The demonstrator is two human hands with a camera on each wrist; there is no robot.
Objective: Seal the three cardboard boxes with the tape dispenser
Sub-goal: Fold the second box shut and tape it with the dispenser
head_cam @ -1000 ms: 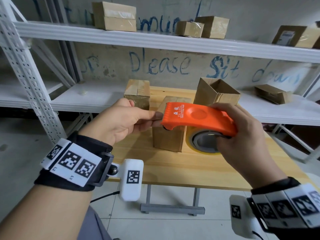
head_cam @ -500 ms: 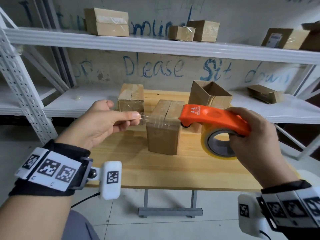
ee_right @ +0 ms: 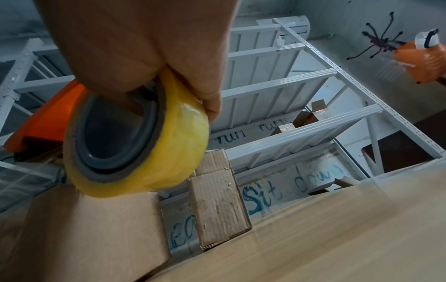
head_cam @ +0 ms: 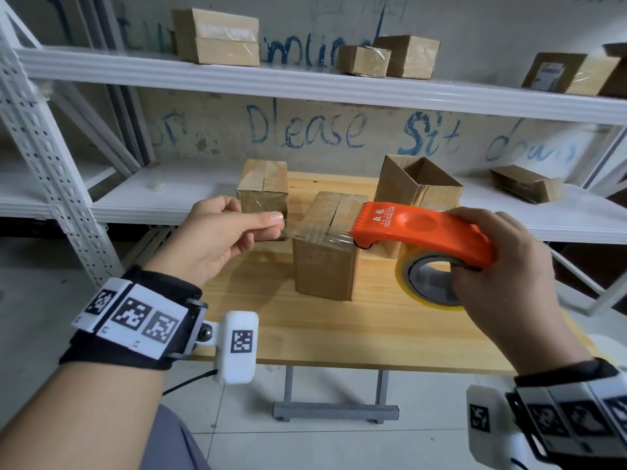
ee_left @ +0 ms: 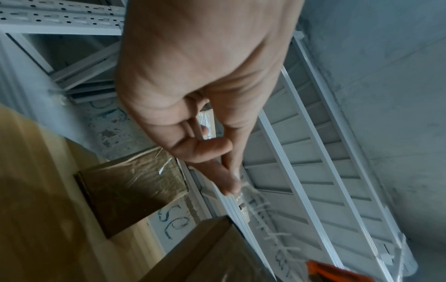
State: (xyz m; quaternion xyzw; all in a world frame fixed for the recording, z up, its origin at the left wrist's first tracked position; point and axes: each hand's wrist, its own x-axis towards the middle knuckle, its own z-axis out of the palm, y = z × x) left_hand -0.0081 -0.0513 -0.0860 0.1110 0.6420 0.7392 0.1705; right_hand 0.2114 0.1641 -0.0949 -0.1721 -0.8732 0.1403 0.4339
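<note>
Item one: orange plastic tape dispenser [head_cam: 420, 232] carrying a yellow roll of clear tape [ee_right: 135, 133], gripped in my right hand [head_cam: 502, 276], fingers curled through the roll's core, held above the light wooden table [head_cam: 356, 320] with its front edge over the near right top corner of the closed middle cardboard box [head_cam: 325, 245]. Item two: a clear strip of tape [head_cam: 305, 232], drawn leftward from the dispenser across that box's top, its free end pinched between thumb and forefinger of my left hand [head_cam: 220, 239]. Item three: taped-shut cardboard box [head_cam: 263, 184] at rear left, and open-flapped cardboard box [head_cam: 419, 188] at rear right.
</note>
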